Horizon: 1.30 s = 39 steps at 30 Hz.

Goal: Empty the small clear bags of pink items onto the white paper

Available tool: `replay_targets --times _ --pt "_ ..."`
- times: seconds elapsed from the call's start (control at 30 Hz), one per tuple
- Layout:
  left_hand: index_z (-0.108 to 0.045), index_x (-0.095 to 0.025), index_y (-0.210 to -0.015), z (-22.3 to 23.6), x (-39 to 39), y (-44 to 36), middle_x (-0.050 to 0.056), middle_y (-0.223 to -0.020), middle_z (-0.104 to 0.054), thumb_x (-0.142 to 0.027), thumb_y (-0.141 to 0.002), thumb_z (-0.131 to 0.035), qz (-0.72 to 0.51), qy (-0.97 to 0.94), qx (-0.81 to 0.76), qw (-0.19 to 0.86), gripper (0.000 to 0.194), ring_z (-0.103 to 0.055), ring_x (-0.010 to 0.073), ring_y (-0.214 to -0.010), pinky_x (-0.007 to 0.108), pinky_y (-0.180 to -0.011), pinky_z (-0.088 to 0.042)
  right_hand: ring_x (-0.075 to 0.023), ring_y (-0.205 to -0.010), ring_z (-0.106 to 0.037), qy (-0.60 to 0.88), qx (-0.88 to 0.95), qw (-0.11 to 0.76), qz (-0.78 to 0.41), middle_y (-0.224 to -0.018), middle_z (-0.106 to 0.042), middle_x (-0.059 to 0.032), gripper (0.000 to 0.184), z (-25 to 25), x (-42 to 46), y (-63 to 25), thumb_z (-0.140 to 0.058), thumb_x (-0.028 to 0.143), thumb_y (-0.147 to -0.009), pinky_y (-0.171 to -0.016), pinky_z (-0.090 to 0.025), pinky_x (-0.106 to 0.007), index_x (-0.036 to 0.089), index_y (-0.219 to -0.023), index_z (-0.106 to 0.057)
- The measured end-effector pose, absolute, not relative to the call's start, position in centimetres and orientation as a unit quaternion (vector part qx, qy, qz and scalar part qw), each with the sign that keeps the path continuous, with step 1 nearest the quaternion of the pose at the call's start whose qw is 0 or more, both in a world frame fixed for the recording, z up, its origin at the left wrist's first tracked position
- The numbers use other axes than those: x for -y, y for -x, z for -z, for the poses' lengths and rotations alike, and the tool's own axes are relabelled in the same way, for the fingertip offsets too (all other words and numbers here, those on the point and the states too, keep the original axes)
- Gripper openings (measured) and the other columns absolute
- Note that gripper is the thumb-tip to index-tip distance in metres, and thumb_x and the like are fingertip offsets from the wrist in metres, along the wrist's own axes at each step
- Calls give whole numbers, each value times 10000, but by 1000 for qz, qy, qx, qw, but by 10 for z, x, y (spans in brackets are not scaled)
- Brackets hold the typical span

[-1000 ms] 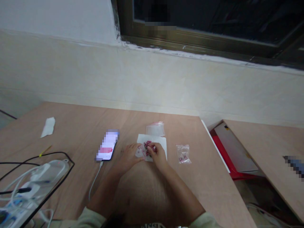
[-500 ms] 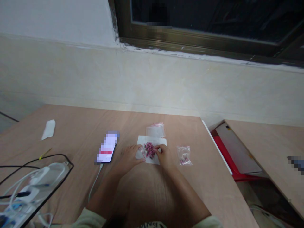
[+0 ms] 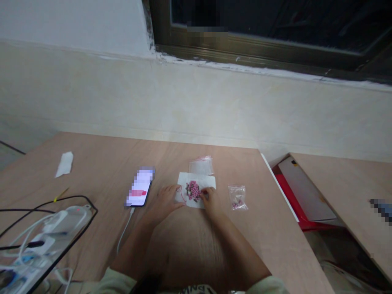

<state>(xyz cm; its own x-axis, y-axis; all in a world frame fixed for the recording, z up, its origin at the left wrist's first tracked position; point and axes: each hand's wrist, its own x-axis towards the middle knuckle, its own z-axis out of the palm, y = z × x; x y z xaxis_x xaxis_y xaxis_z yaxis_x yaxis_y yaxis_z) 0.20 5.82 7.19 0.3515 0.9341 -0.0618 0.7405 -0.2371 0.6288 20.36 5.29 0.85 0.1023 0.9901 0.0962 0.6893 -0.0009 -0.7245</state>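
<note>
A pile of small pink and dark beads (image 3: 193,190) lies on a square of white paper (image 3: 200,177) in the middle of the table. My left hand (image 3: 167,200) rests at the paper's left edge, thumb and fingers apart. Close to its fingertips, a thin red line like a thread (image 3: 182,195) curves over the paper. At the right side of the pile is my right hand (image 3: 211,201), thumb and forefinger pinched together; anything between them is too small to make out. A small clear zip bag (image 3: 238,197) with a few beads lies to its right.
Behind the paper lie flat clear zip bags (image 3: 201,165). Left of my left hand is a lit phone (image 3: 141,186) on a white cable. A power strip (image 3: 65,222) with tangled cords occupies the near left, and a crumpled white tissue (image 3: 64,164) lies farther back.
My right fingertips have drawn slightly right from the beads. My left hand stays at the paper's left edge. The whole view has shifted a little.
</note>
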Motion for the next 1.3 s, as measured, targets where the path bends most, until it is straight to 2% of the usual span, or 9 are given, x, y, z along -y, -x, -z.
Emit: replay_targets --times 0.37,0.73,0.83,0.93,1.03,1.17,1.3 --pt "-503 -121 -1117 -70 -51 0 129 -1147 -564 -361 -685 -621 -164 -767 -552 282 508 -488 270 -1084 370 -929 -367 -162 -728 -523 680 644 276 -219 -756 -586 -69 65 -12 -58 -201 -541 147 -677 -670 -408 -259 140 -729 -580" --pt "-497 -140 -1109 -70 -53 -8 113 -1153 -558 -286 -706 -603 -162 -781 -539 269 441 -471 257 -1099 381 -946 -337 -133 -602 -499 697 621 250 -257 -661 -577 -54 39 -22 -68 -201 -530 147 -667 -541 -359 -222 136 -640 -556" --pt "-504 -146 -1102 -65 -58 -9 111 -1145 -565 -291 -669 -640 -161 -776 -544 274 477 -478 261 -1088 398 -939 -339 -133 -590 -497 690 604 279 -284 -627 -567 -38 41 -29 -69 -202 -543 158 -666 -544 -357 -226 138 -635 -560" --pt "-505 -129 -1105 -61 -64 -13 128 -1150 -559 -298 -646 -659 -173 -775 -543 274 512 -482 267 -1077 408 -935 -339 -138 -630 -506 643 607 353 -305 -642 -559 -23 46 -42 -66 -194 -547 173 -686 -606 -382 -244 145 -681 -583" --pt "-527 -154 -1068 -62 -68 -20 108 -1103 -583 -306 -641 -658 -196 -776 -531 280 472 -506 266 -1041 410 -912 -356 -159 -728 -514 584 637 393 -314 -711 -561 -31 84 -55 -59 -179 -562 224 -713 -708 -395 -288 172 -718 -627" --pt "-555 -174 -1017 -65 -69 -25 81 -1014 -611 -280 -656 -633 -248 -755 -527 300 384 -528 265 -998 417 -892 -365 -209 -902 -495 583 639 403 -298 -867 -556 -67 119 -60 -53 -165 -612 292 -700 -828 -364 -374 212 -769 -667" --pt "-547 -177 -1058 -60 -67 -16 86 -1045 -595 -283 -566 -715 -338 -680 -536 368 530 -501 283 -1039 407 -904 -367 -211 -908 -520 563 608 438 -349 -849 -576 -65 121 -58 -52 -171 -585 295 -720 -777 -404 -353 196 -684 -645"
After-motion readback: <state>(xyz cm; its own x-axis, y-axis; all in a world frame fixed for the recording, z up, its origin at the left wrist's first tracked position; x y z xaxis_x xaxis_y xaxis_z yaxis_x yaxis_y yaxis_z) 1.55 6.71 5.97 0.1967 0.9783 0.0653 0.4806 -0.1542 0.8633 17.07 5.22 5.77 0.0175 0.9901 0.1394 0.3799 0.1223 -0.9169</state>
